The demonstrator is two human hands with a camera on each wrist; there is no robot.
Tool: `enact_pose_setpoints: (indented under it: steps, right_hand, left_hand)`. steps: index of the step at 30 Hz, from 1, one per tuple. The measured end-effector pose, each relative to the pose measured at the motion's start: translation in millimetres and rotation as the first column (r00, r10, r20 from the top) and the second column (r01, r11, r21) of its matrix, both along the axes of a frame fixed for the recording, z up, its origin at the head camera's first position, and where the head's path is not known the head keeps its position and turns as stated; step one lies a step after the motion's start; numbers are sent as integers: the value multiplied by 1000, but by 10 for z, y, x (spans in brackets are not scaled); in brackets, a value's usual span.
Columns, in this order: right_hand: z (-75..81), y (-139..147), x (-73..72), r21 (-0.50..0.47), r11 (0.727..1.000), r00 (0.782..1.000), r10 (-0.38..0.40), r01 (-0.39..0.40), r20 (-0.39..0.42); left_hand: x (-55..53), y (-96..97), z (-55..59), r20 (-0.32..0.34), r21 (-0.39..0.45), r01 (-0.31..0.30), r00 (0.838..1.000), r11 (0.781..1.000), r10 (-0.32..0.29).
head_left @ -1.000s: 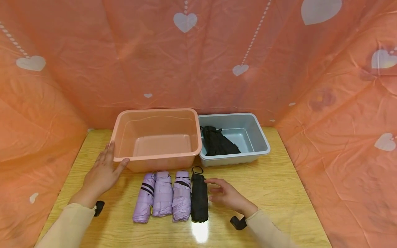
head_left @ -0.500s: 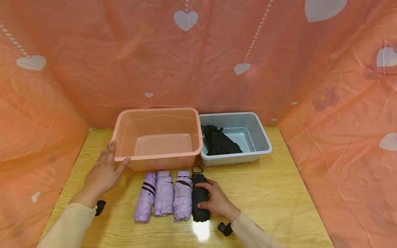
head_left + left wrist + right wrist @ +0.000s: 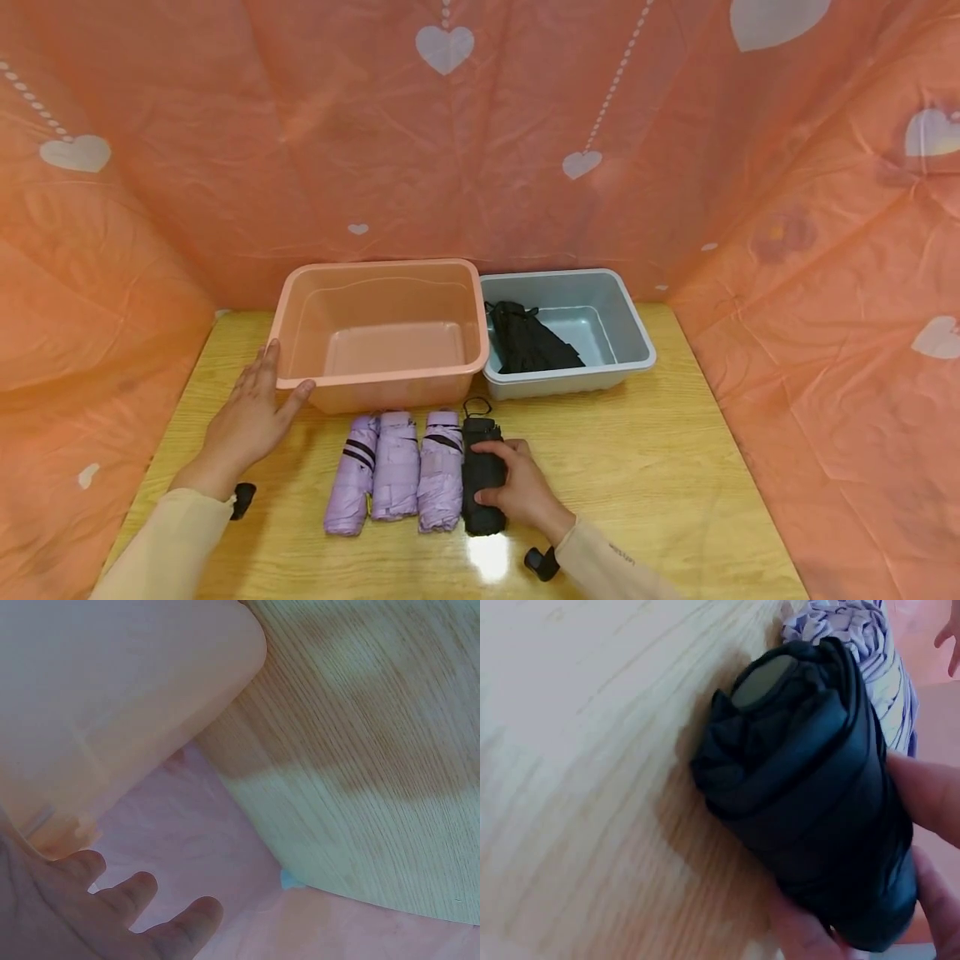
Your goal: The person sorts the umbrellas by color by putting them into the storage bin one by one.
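Note:
My right hand [image 3: 525, 493] grips a folded black umbrella [image 3: 482, 518] with a wrist loop, lying at the right end of a row on the table. In the right wrist view, fingers and thumb close round the umbrella's [image 3: 802, 795] sides, its round end toward the camera. To its left lie three folded lilac umbrellas [image 3: 440, 479] with dark straps, side by side. My left hand [image 3: 243, 421] rests at the front left corner of the orange bin [image 3: 397, 380], thumb on the front rim. In the left wrist view its fingers [image 3: 187, 922] extend loosely beside the bin's wall.
A grey-blue bin [image 3: 573, 380] stands against the orange bin's right side, with black folded umbrella cloth [image 3: 532, 343] inside it. Orange sheeting [image 3: 375, 150] with white hearts hangs behind the wooden table [image 3: 637, 467] and down both sides.
My right hand has moved left from beside the black umbrella and now has its fingers and thumb round it. The left hand has stayed at the orange bin's corner.

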State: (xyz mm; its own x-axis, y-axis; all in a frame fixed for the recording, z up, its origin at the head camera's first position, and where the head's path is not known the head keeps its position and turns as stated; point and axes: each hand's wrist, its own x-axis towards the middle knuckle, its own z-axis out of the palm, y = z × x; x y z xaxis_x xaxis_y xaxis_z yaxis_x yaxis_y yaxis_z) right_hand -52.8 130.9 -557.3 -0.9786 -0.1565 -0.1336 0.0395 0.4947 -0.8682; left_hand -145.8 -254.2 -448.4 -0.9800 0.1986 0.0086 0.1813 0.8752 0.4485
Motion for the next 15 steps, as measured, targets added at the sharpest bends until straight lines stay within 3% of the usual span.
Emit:
enact_pose_setpoints:
  steps: [8, 12, 15]
  right_hand:
    - [-43, 76, 56, -198, 980, 1000, -4, 1, -16]
    - [-14, 163, 68, -323, 946, 999, 44, -35, 19]
    - [13, 220, 58, -422, 906, 993, 82, -39, 84]
  left_hand:
    - [9, 2, -29, 13, -1, -8, 1000, 1000, 8]
    - [-2, 3, -34, 6, -1, -6, 1000, 1000, 6]
    - [-2, 7, -14, 8, -6, -10, 1000, 1000, 10]
